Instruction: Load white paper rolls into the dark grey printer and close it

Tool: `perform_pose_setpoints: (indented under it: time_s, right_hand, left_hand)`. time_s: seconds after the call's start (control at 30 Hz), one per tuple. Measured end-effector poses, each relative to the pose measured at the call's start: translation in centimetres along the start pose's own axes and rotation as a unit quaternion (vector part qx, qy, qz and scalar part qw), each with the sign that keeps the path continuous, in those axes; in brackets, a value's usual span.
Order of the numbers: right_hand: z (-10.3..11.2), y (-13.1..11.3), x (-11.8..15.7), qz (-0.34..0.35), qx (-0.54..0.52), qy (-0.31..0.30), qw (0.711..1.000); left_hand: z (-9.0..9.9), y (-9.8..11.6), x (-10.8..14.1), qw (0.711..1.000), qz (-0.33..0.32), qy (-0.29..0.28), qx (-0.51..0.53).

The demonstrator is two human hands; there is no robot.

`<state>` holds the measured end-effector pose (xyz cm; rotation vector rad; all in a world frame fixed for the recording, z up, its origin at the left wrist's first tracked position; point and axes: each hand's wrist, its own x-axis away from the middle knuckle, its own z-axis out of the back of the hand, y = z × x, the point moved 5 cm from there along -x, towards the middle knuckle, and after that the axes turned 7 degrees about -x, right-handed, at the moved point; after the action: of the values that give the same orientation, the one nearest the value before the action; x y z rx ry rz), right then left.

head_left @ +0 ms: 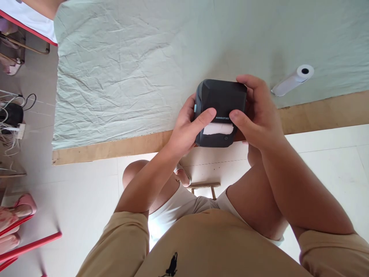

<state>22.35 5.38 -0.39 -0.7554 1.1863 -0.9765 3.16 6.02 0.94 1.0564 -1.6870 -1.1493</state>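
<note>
A black label printer (223, 96) is held between my two hands over the front edge of the table. White paper (218, 129) sticks out of its slot, near a small power button. My left hand (187, 123) grips the left side, thumb on top close to the slot. On the other side my right hand (259, 111) wraps round the body, its thumb beside the printed lettering and its forefinger at the far right corner. The undersides of both hands' fingers are hidden behind the printer. To the right, a white paper roll (292, 80) rests on the cloth, apart from my hand.
A wrinkled pale green cloth (121, 69) covers the table, whose bare wooden edge (115, 148) runs along the front. At upper left is another person's arm (43, 5). Cables (10, 123) and red stool legs (31, 246) are at the left.
</note>
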Motion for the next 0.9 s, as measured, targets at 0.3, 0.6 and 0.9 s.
perform_pose_setpoints:
  time_s: [0.3,0.6,0.9]
  right_hand:
    - [0.1,0.0,-0.5,-0.066,-0.013,-0.027,0.997]
    - [0.2,0.8,-0.7,-0.049,-0.038,-0.026,0.998]
    - [0.2,-0.1,0.3,-0.019,-0.032,-0.016,0.999]
  left_hand:
    - [0.0,0.1,-0.3,1.000,0.008,0.005,0.006]
    - [0.0,0.2,-1.0,0.998,-0.042,-0.024,0.040]
    - [0.5,-1.3,-1.2,0.997,0.036,0.041,0.058]
